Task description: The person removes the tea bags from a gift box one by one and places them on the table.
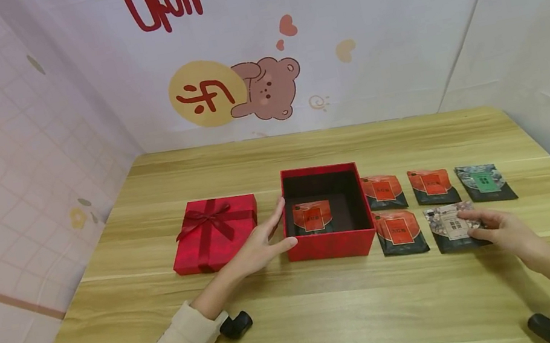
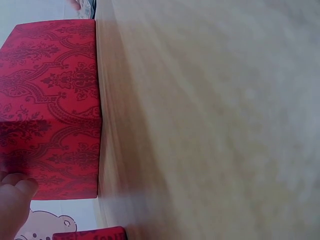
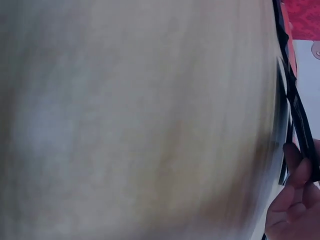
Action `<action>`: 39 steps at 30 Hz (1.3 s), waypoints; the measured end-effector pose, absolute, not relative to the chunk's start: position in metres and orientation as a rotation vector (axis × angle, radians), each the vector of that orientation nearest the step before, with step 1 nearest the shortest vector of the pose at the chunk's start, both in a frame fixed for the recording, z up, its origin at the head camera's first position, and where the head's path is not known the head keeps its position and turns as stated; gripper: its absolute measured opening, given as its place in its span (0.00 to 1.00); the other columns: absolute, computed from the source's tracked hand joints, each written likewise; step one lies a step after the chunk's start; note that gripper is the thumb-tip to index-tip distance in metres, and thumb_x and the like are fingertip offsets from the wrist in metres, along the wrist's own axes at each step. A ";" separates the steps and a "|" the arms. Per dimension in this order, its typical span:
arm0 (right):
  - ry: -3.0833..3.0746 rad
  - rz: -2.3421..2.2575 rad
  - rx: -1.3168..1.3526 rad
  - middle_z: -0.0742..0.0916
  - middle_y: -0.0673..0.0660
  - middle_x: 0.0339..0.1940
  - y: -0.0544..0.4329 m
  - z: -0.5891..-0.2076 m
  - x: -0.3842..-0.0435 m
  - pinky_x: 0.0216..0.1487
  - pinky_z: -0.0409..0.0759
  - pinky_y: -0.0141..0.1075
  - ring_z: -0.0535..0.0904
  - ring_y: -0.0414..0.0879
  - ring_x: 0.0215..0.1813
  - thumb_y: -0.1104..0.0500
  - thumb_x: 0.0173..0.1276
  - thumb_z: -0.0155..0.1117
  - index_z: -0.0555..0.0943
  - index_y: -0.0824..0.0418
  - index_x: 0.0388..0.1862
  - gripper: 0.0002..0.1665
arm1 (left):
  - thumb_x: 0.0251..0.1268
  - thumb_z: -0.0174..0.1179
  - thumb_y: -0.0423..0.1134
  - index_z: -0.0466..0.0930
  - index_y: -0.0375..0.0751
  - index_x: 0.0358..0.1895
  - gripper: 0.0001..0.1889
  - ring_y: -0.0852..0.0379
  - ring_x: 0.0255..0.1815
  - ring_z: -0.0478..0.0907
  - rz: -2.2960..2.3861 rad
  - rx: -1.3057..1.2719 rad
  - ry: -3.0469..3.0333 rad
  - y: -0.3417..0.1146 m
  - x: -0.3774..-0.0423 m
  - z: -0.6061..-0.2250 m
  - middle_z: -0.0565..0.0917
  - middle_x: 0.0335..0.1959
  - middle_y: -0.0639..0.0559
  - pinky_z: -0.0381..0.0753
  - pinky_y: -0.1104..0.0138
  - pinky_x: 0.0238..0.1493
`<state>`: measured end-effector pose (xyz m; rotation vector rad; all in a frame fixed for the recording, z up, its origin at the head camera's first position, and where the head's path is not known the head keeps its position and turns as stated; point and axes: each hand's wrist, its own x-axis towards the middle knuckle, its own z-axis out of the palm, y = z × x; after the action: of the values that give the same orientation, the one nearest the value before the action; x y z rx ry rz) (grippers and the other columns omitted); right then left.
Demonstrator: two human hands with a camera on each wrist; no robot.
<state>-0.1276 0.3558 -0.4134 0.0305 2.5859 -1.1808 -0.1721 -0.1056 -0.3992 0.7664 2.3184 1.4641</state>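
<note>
An open red patterned box with a dark inside stands mid-table, holding an orange and black packet. My left hand rests against the box's left side, its thumb and fingers spread. Seen by the left wrist camera, fingertips touch the red wall. To the right of the box, my right hand pinches a floral packet with a black lower part by its right side. In the right wrist view that packet shows edge-on, tilted, between thumb and fingers.
Left of the box lies a red lid with a dark ribbon bow. Orange packets sit along the box's right side, another orange packet behind the floral one. A green packet lies farthest right on the wooden table.
</note>
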 end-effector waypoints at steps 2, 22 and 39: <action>2.685 -1.074 -0.013 0.65 0.77 0.63 0.353 -0.413 -0.127 0.41 0.70 0.27 0.66 0.64 0.59 0.56 0.67 0.56 0.67 0.73 0.61 0.29 | 0.62 0.57 0.49 0.38 0.46 0.72 0.43 0.55 0.72 0.44 1.467 0.767 2.317 -0.105 -0.172 -0.399 0.42 0.74 0.55 0.57 0.55 0.66; 3.049 -0.713 -0.248 0.74 0.78 0.45 0.338 -0.424 -0.121 0.39 0.67 0.55 0.67 0.66 0.45 0.68 0.56 0.64 0.75 0.77 0.47 0.21 | 0.63 0.57 0.46 0.38 0.43 0.72 0.43 0.56 0.72 0.43 1.473 0.787 2.316 -0.105 -0.172 -0.400 0.41 0.73 0.54 0.55 0.56 0.67; 2.955 -0.857 -0.336 0.67 0.81 0.58 0.329 -0.391 -0.129 0.36 0.75 0.56 0.70 0.74 0.47 0.60 0.64 0.59 0.63 0.77 0.62 0.32 | 0.62 0.57 0.47 0.38 0.40 0.72 0.44 0.54 0.72 0.44 1.473 0.795 2.322 -0.105 -0.173 -0.400 0.42 0.74 0.51 0.56 0.55 0.66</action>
<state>-0.1292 0.3286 -0.3909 -0.3358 2.9554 -0.8569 -0.1728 -0.1053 -0.4005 0.7948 2.3216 1.4728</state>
